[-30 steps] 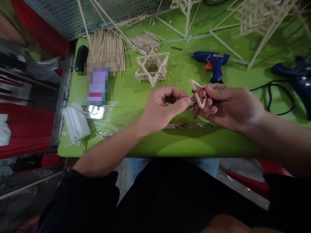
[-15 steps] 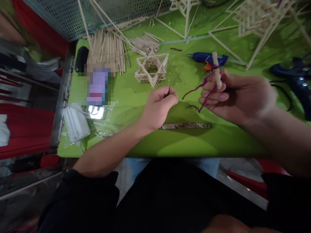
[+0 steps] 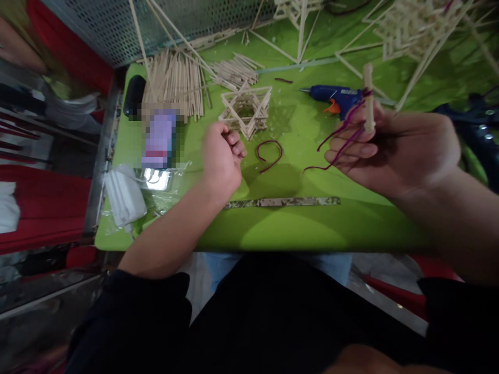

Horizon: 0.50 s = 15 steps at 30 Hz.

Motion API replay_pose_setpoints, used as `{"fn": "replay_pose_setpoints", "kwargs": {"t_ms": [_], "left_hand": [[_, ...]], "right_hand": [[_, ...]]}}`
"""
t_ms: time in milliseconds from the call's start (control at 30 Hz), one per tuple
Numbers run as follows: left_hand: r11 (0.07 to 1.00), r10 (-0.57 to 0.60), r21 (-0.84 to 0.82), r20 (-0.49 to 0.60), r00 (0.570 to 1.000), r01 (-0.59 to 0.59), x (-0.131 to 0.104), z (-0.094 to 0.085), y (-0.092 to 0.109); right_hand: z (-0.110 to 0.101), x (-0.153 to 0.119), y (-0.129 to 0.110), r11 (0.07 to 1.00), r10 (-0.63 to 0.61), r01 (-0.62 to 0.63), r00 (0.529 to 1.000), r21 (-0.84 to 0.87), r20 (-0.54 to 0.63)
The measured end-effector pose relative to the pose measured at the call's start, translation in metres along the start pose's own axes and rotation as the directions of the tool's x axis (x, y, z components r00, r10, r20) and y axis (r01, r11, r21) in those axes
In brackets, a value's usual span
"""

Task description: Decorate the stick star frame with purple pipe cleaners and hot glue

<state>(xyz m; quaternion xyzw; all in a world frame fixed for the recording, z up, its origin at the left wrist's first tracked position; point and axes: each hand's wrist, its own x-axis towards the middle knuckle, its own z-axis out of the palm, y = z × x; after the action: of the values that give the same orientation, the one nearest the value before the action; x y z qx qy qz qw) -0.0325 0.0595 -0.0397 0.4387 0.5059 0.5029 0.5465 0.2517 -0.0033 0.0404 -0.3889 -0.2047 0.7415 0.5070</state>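
Right hand (image 3: 393, 150) is gripping the stick piece (image 3: 368, 97), now raised, purple threads (image 3: 343, 139) trailing. Left hand (image 3: 221, 158), closed, is withdrawing left; a loose thread (image 3: 268, 153) is now lying on the tabletop (image 3: 296, 228).
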Motion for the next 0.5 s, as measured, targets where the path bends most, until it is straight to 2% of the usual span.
{"fn": "replay_pose_setpoints", "kwargs": {"t_ms": [133,167,233,300,367,433,500], "left_hand": [[0.987,-0.019,-0.161,-0.076,0.997,0.006,-0.014,0.015,0.002],[0.984,0.013,-0.175,-0.085,0.996,-0.028,-0.018,0.019,0.003],[0.973,0.187,-0.125,-0.076,0.979,-0.195,-0.021,0.025,0.001],[0.905,0.425,0.012,0.015,0.905,-0.425,-0.017,0.024,-0.004],[0.797,0.555,0.172,0.170,0.814,-0.579,-0.010,0.020,-0.010],[0.696,0.589,0.281,0.304,0.749,-0.661,-0.007,0.017,-0.013],[0.662,0.574,0.283,0.405,0.712,-0.694,-0.012,0.017,-0.014]], "right_hand": [[-0.001,0.002,0.004,0.996,-0.006,0.007,1.000,-0.086,0.022],[-0.003,0.003,0.004,0.995,-0.021,0.025,0.999,-0.099,0.038],[-0.007,0.004,0.006,0.993,-0.033,0.040,0.998,-0.112,0.061],[-0.010,0.005,0.006,0.992,-0.025,0.032,0.998,-0.120,0.060],[-0.012,0.005,0.006,0.992,-0.021,0.027,0.998,-0.124,0.054],[-0.012,0.005,0.007,0.992,-0.014,0.019,0.999,-0.126,0.037],[-0.011,0.006,0.009,0.991,0.004,-0.001,1.000,-0.131,0.018]]}}
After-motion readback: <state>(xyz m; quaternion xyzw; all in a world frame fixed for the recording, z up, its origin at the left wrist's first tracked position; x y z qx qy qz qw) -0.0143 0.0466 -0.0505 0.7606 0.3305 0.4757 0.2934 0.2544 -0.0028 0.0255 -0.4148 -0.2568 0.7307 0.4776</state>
